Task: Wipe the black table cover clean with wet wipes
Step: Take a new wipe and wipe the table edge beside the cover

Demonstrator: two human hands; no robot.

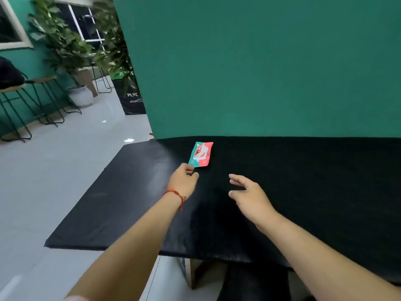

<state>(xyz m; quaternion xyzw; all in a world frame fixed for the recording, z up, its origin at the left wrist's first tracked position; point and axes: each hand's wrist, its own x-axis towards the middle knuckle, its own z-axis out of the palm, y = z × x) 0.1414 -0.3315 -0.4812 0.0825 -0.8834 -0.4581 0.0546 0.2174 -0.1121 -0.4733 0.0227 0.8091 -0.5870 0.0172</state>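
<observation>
One step comes first: getting a wipe out. Find the wet wipes pack [200, 154] lying flat on the black table cover [303, 181], with the green backdrop [260, 61] just beyond the pack. Steady it with the left hand [183, 180], already at the pack's near left corner with fingers curled, pinching that corner as far as can be seen. Bring the right hand [247, 192], spread loose and holding nothing, from the near right of the pack up to what looks like a flap on top. Pin with the left, peel with the right, and draw out a single sheet slowly so none trail after. Reseal before wiping. Probably best to start on the pale hazy patch [159, 172] just left of the pack.
</observation>
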